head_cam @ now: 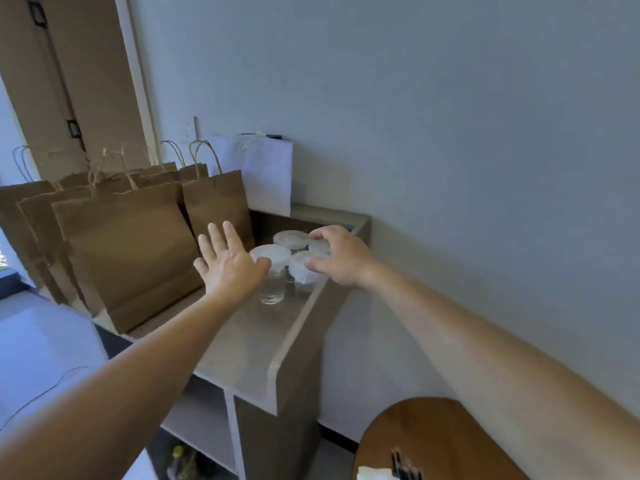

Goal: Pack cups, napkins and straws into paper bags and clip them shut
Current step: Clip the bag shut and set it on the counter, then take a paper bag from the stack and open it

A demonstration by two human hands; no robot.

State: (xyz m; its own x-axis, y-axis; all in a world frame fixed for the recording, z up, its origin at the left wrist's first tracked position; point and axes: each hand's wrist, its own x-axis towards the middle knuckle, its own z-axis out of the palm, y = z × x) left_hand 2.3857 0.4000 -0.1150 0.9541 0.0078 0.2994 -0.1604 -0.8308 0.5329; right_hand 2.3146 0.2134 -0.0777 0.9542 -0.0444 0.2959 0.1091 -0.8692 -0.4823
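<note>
Several clear plastic cups with white lids (290,239) stand grouped at the far end of a wooden shelf top (249,341). My left hand (227,261) is spread flat with straight fingers just left of the nearest cup (272,271), its thumb at that cup's lid. My right hand (337,256) hovers over the right-hand cups with fingers curved above their lids; whether it touches them is unclear. Several brown paper bags (128,251) with twine handles stand upright to the left of the cups.
A white paper bag (266,171) leans on the wall behind the cups. The shelf has a raised side rim (301,327) on the right and open compartments below. A round wooden table (440,441) with white napkins (375,473) and dark straws (403,465) sits at the bottom right.
</note>
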